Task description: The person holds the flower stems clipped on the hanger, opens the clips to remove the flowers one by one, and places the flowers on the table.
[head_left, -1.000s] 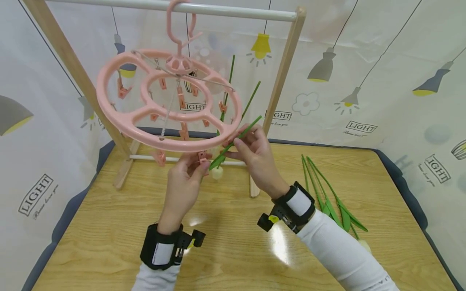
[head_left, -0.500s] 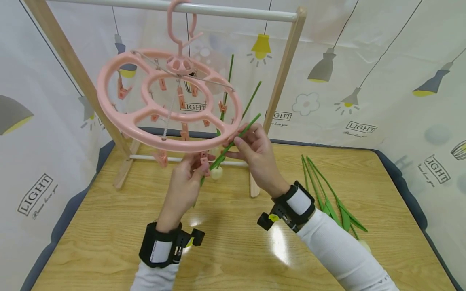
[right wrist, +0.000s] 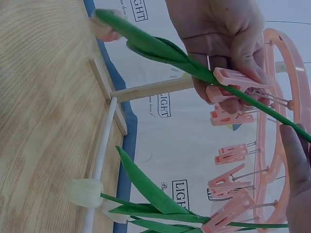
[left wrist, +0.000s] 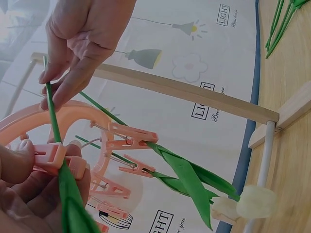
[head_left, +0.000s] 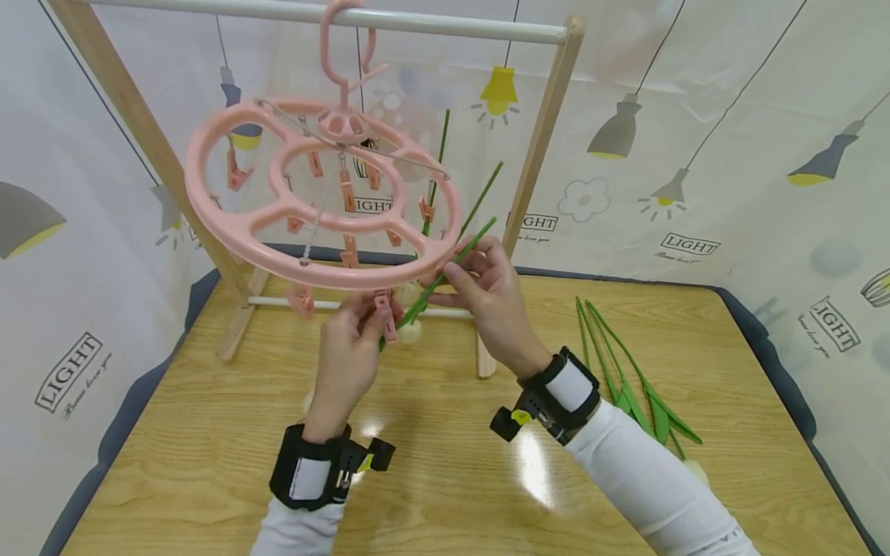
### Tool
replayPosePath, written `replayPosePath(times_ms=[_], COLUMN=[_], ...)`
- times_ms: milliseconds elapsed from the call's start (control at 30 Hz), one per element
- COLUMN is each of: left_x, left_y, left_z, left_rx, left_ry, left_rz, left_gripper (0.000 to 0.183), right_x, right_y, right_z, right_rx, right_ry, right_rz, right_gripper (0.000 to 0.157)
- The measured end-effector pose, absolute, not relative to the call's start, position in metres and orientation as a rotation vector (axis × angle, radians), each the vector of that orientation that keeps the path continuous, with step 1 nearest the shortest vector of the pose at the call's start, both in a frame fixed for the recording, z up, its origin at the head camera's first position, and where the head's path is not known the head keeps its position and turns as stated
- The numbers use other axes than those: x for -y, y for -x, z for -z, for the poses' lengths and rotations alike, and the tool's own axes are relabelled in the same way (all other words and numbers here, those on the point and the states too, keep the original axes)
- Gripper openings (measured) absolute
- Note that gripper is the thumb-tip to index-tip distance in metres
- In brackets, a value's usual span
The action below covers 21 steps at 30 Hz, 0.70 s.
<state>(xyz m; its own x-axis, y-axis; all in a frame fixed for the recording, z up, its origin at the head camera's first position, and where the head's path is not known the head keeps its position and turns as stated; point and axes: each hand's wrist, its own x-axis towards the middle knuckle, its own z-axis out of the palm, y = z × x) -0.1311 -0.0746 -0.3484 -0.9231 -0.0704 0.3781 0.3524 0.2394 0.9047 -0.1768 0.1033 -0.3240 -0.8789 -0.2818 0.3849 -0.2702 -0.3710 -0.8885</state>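
Observation:
My left hand (head_left: 345, 371) pinches a pink clothespin (head_left: 385, 318) that hangs from the front rim of a pink round clip hanger (head_left: 327, 274). Between thumb and fingers, my right hand (head_left: 490, 297) holds the green stem of an artificial tulip (right wrist: 160, 51). That stem runs through the clothespin's mouth, seen in both wrist views, with leaf and pale flower head pointing down. Two more tulips with white heads (left wrist: 256, 201) hang upside down from clothespins (left wrist: 133, 137) at the hanger's right side. Part of the held flower is hidden behind my left hand in the head view.
The hanger hooks onto a white rail (head_left: 452, 23) between wooden posts (head_left: 545, 139). Several loose tulips (head_left: 636, 401) lie on the wooden table (head_left: 445, 479) at the right. Other clothespins (head_left: 236, 171) dangle around the hanger. A printed cloth stands behind.
The clothespin in my left hand has turned from tilted to hanging more lengthwise beside the stem. The stem has shifted slightly down and left. My right hand has hardly moved.

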Motion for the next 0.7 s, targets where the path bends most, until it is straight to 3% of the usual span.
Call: replayPosePath(times_ms=[700], left_x=[0.075], left_y=[0.134], left_z=[0.352], left_rx=[2.124], left_ry=[0.178], left_rz=[1.785], left_gripper=[0.016], right_x=[-0.114], right_y=[0.183], right_z=[0.323], right_rx=[-1.869], right_ry=[0.768], right_rz=[2.514], right_gripper=[0.027])
